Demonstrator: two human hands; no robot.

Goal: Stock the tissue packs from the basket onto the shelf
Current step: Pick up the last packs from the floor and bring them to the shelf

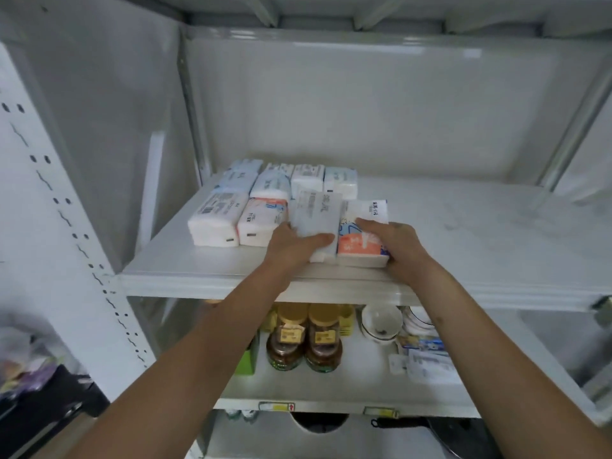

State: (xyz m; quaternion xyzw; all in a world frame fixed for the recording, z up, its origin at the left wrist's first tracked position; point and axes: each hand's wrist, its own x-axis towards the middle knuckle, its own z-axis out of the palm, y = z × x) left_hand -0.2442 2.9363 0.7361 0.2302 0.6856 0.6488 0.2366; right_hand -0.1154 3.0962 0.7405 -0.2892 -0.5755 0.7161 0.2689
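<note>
Print shows on the tissue packs (288, 207) and on the jar labels (291, 334). All of it is too blurred to read.

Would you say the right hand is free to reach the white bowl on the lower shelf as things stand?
Probably not at once: the right hand grips the orange tissue pack on the upper shelf; the white bowl sits below that board.
</note>
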